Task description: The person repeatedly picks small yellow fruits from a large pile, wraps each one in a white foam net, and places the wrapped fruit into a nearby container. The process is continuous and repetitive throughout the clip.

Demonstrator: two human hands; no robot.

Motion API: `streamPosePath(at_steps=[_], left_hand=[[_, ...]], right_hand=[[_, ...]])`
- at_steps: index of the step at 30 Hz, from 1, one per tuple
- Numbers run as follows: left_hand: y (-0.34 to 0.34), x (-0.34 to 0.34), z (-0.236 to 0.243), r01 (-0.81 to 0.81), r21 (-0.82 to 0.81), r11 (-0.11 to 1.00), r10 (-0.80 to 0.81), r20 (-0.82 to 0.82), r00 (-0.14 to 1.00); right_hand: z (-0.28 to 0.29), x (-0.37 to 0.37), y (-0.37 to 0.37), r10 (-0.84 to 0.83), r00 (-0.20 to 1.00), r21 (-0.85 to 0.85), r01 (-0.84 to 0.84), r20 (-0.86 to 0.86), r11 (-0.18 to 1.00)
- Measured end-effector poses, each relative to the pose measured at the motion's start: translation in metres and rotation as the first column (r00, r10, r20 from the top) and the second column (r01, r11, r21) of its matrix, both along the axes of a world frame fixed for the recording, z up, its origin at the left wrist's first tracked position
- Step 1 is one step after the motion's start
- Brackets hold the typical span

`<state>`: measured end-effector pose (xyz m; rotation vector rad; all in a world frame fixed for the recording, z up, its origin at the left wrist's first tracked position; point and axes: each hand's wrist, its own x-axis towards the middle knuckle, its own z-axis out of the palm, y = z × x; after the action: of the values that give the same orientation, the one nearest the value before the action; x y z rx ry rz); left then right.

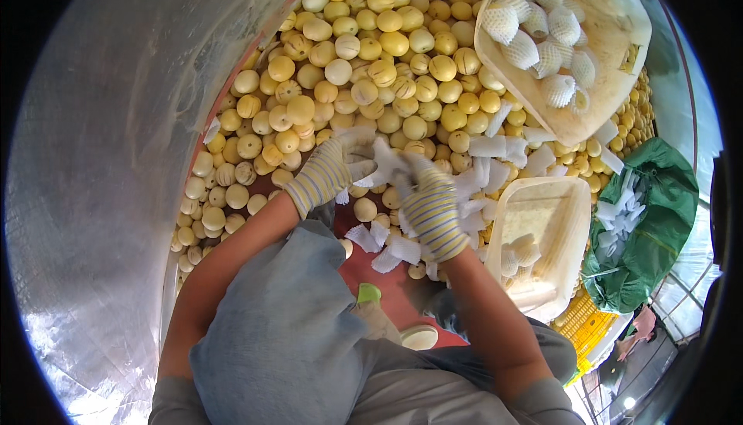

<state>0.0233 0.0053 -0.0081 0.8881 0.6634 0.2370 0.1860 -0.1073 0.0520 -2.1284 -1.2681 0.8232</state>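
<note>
My left hand [329, 166], in a striped knit glove, is closed, its fingertips at a white foam mesh sleeve [383, 158] over the pile of round yellow fruit [381, 73]. My right hand [429, 204], in a matching glove, is closed on the same sleeve just right of it; its fingertips are blurred. More white foam sleeves [402, 248] lie loose around and below my hands among the fruit.
A cream tub [596, 111] at upper right holds sleeved fruit [563, 26]. A second tub [499, 278] sits below it, beside a green sack [654, 231] of sleeves and a yellow crate [580, 332]. A metal-like wall [101, 154] curves along the left. My legs rest on a red surface.
</note>
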Motion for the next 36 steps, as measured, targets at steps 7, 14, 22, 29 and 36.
streamPosePath(at_steps=[7, 14, 22, 29, 36], left_hand=[[-0.004, -0.017, -0.002, -0.022, 0.109, 0.994, 0.025, -0.031, 0.999], [0.003, -0.003, 0.014, 0.229, 0.439, 0.869, -0.088, -0.317, 0.944], [-0.004, -0.015, 0.003, 0.011, -0.093, 0.996, -0.01, 0.012, 1.0], [0.0, -0.018, 0.006, -0.001, -0.1, 0.995, -0.025, -0.267, 0.963], [0.001, -0.019, -0.006, 0.025, -0.072, 0.997, -0.046, -0.314, 0.948]], right_hand=[[0.0, -0.034, 0.002, -0.159, 0.889, -0.171, 0.093, -0.429, 0.981], [-0.027, -0.019, -0.012, -0.127, 0.945, -0.323, 0.024, -0.3, 0.946], [-0.031, -0.018, -0.005, -0.032, 0.969, -0.253, -0.032, -0.246, 0.967], [-0.037, 0.03, 0.053, -0.013, 0.997, 0.03, 0.011, 0.078, 0.999], [-0.065, 0.065, 0.12, 0.205, 0.899, -0.229, -0.122, 0.388, 0.966]])
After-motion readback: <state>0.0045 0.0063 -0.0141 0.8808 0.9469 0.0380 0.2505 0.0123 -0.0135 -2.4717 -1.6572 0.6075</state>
